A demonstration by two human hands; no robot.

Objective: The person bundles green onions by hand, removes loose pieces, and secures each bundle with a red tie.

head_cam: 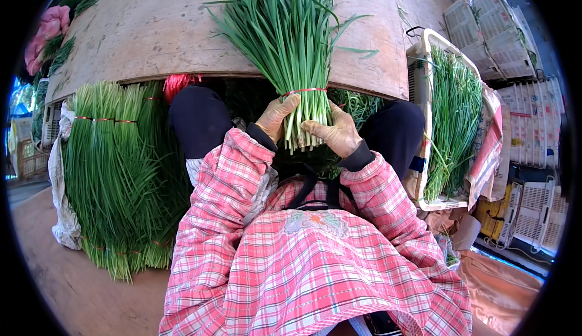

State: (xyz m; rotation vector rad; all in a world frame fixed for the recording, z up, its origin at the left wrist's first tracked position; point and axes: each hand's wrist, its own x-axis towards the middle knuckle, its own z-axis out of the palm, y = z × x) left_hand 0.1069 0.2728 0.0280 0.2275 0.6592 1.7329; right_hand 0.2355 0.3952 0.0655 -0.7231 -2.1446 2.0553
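A bundle of garlic chives (291,40) rests with its green leaves on the wooden tabletop, its pale stem ends reaching past the front edge toward me. A red tie (303,91) runs around the stems. My left hand (276,114), in a thin gloved covering, grips the left side of the stems just under the tie. On the right side, my right hand (337,131), gloved too, holds the stems with its thumb lying across their lower part. The fingers behind the bundle are hidden.
Tied chive bundles (122,168) stand stacked at my left, beside a white sack (63,190). Red ties (179,85) hang at the table edge (373,91). To the right, a white plastic crate (426,108) holds loose chives (454,122); more crates (493,31) are stacked beyond.
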